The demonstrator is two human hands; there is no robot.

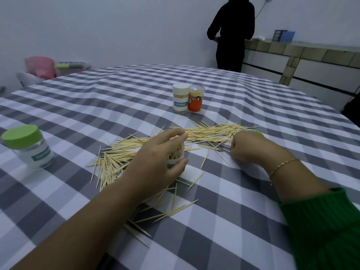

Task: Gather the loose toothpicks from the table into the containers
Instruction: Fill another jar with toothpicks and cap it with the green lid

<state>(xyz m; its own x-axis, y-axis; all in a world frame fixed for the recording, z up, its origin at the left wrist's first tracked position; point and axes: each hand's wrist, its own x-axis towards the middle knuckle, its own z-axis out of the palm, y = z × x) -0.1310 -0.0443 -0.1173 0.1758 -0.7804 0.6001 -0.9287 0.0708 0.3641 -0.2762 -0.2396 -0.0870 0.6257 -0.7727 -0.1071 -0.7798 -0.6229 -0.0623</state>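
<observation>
Filling the open jar — the gathering step is under way.

The left hand (155, 158) is gripping a small clear plastic jar (176, 155) partly filled with toothpicks, while the right hand (247, 147) is curling closed at the right edge of the loose pale wooden toothpicks (210, 131) — what it pinches, I cannot tell. Many are lying across the grey-and-white checked tablecloth (243, 221); next, probably a careful pinch and a drop into the jar.

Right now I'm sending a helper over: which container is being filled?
On the checked tablecloth, find the spilled toothpicks in the middle. The left hand grips a small clear jar there. Unlike the three other containers, it has no lid and toothpicks stick out its top.
</observation>
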